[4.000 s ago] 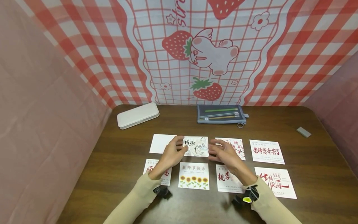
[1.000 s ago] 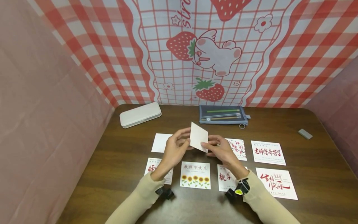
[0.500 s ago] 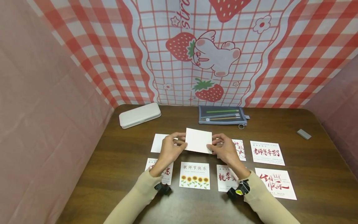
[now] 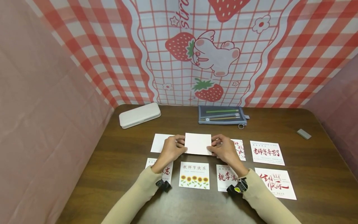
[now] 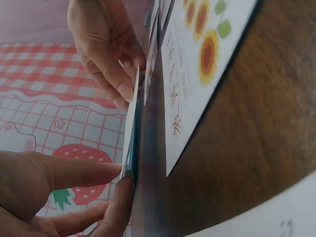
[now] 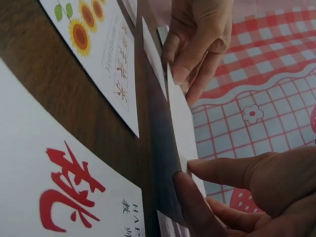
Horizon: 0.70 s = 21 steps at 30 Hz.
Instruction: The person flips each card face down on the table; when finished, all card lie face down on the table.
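Observation:
A card (image 4: 198, 144), its plain white side up, is held level between both hands over the back row of cards. My left hand (image 4: 171, 148) pinches its left edge with thumb and fingers. At the opposite edge, my right hand (image 4: 225, 148) pinches it the same way. Both wrist views show a narrow gap between the card and the table. A blank white card (image 4: 160, 142) lies partly behind the left hand, and a card with red blossoms (image 4: 239, 149) is partly covered by the right. The sunflower card (image 4: 194, 175) lies just in front.
Other cards with red lettering lie around, such as the far-right card (image 4: 267, 152) and the birthday card (image 4: 288, 185). Along the back stand a white case (image 4: 139, 115) and a mesh pencil pouch (image 4: 221, 115). A grey eraser (image 4: 304, 134) lies at the right.
The picture card from the back row was lifted and turned, so its blank side now shows. In the last half second it tipped flatter and came down slightly.

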Each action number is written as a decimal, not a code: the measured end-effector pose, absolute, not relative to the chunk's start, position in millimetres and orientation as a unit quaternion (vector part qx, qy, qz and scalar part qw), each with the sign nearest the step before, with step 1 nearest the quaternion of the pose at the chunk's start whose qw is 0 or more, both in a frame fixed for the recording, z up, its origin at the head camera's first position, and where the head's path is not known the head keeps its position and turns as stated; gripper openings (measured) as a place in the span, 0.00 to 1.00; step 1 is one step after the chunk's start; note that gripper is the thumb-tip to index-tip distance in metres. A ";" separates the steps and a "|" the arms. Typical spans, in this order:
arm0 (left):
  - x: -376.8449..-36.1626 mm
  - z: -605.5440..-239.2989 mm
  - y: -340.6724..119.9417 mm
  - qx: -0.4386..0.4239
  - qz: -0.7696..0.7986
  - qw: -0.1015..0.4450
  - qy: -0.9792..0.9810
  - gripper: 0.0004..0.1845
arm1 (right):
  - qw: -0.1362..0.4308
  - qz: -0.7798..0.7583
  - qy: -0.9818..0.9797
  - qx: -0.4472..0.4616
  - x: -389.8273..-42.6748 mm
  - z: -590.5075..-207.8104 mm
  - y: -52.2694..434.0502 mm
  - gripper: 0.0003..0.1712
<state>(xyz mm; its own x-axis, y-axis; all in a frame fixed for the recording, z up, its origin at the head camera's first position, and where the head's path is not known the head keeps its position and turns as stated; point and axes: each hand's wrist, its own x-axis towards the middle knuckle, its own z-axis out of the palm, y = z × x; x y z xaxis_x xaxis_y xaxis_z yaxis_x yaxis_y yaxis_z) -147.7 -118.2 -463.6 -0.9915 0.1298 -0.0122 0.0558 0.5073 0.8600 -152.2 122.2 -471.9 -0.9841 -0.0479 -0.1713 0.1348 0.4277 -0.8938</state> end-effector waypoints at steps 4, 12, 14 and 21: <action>-149.4 -464.5 -117.3 0.047 0.494 0.053 0.867 0.27 | 0.091 -0.528 0.844 0.031 -154.4 -473.8 120.9 0.27; -153.0 -466.0 -116.1 0.034 0.479 0.067 0.874 0.28 | 0.086 -0.507 0.857 0.017 -158.3 -472.6 118.7 0.27; -153.6 -466.7 -115.9 0.035 0.470 0.067 0.879 0.27 | 0.088 -0.500 0.861 0.015 -158.9 -471.7 118.3 0.27; -153.9 -466.6 -115.5 0.038 0.448 0.065 0.891 0.27 | 0.111 -0.484 0.868 0.013 -161.0 -470.0 118.9 0.27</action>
